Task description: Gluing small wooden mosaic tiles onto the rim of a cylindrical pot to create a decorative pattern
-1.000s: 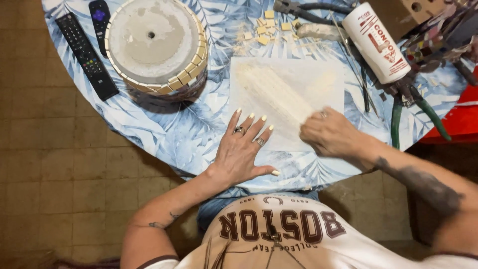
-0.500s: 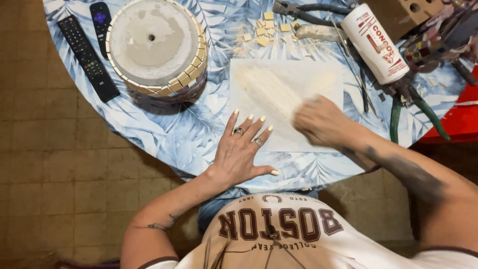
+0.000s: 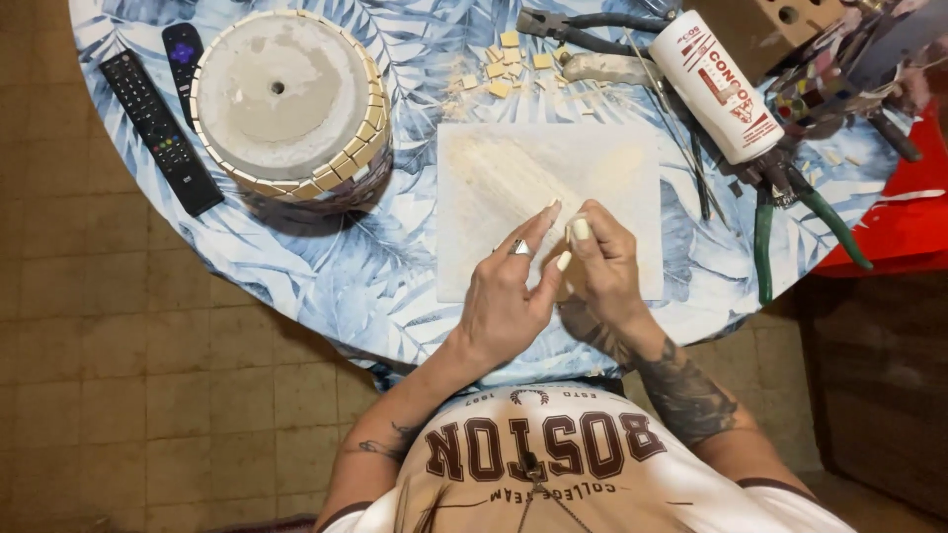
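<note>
My left hand (image 3: 506,301) and my right hand (image 3: 604,266) meet over the near edge of a white square sheet (image 3: 617,163) smeared with pale paste. The left hand's fingers are stretched out and its fingertips touch the curled fingers of the right hand. Whether a small piece sits between them is not clear. An upturned grey pot (image 3: 281,99) with tan mosaic tiles round its rim stands to the left of the sheet. Several loose tan tiles (image 3: 509,64) lie behind the sheet.
The round table (image 3: 326,266) has a blue leaf-print cloth. A black remote (image 3: 158,128) and a smaller remote (image 3: 183,49) lie at far left. A white glue bottle (image 3: 716,84), green-handled nippers (image 3: 790,217) and other pliers (image 3: 583,25) lie at right, beside a red surface (image 3: 899,227).
My left hand has lifted off the cloth and moved right to meet my right hand. The right hand has drawn in from the sheet's right side toward its near edge.
</note>
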